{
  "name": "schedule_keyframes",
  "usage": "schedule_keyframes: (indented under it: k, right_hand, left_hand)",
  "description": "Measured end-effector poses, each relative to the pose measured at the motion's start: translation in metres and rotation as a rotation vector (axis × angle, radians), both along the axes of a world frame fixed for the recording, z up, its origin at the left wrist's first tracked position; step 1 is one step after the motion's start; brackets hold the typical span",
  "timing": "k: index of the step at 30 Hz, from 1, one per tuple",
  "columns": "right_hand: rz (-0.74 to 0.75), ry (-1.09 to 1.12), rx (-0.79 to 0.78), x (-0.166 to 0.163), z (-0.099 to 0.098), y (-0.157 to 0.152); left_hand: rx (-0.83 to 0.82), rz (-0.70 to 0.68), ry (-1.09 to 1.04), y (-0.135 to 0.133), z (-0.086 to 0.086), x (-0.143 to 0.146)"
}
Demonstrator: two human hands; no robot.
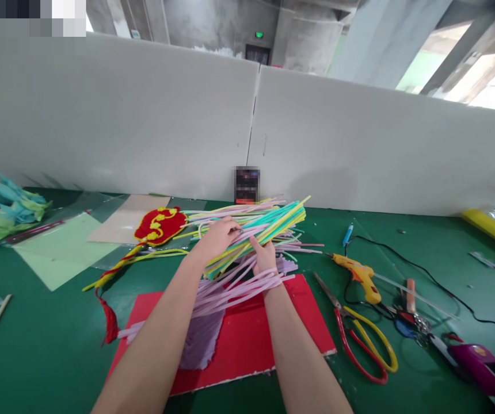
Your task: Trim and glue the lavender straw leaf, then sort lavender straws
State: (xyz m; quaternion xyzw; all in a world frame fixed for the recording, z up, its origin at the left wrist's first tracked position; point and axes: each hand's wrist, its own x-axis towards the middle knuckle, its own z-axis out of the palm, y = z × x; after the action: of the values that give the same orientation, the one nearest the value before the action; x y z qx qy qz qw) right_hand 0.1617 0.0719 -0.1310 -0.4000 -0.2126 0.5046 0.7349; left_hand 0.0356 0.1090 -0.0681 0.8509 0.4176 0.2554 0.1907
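Observation:
A bundle of yellow, green and turquoise pipe cleaners [280, 223] is in my right hand [265, 257], its thumb lying over the stems. My left hand [225, 231] is closed at the bundle's upper side, fingertips pinched on a pipe cleaner among the stems. Loose lilac pipe cleaners [234, 293] lie under the bundle and across my right wrist. Below them a ridged lilac piece [202, 339] rests on a red board [247, 351]. More pipe cleaners spread behind my hands. To their left is a red and yellow fan-shaped ornament [161, 226] with a red tassel [110, 319].
Right of the board lie red-and-yellow-handled scissors [362, 339], a yellow glue gun [357, 276] with its black cord, and a purple-handled tool [478, 362]. A phone-like dark object [246, 184] leans on the white partition [144, 126]. Green paper [57, 253] lies left.

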Motion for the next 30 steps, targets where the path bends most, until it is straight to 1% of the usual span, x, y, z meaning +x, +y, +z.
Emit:
schedule_keyframes:
  k: [8, 11, 15, 21, 30]
  right_hand:
    - [0.031, -0.012, 0.026, -0.0002, -0.0004, 0.0002]
    - [0.021, -0.007, 0.009, 0.0001, -0.0013, 0.0006]
    - [-0.003, -0.006, -0.018, 0.0016, -0.0043, 0.0013]
    - [-0.038, -0.036, -0.009, 0.0019, -0.0044, 0.0007]
    - [-0.045, -0.07, 0.012, 0.0016, -0.0034, 0.0019]
  left_hand:
    - [0.003, 0.002, -0.011, 0.0019, -0.003, -0.0006]
    - [0.0, -0.004, -0.016, 0.0021, -0.0035, -0.0006]
    - [-0.012, -0.023, -0.018, 0.0, -0.0009, 0.0006]
    - [-0.027, -0.032, -0.008, -0.0026, 0.0042, 0.0023]
    - [-0.049, -0.052, -0.01, -0.0025, 0.0047, 0.0003]
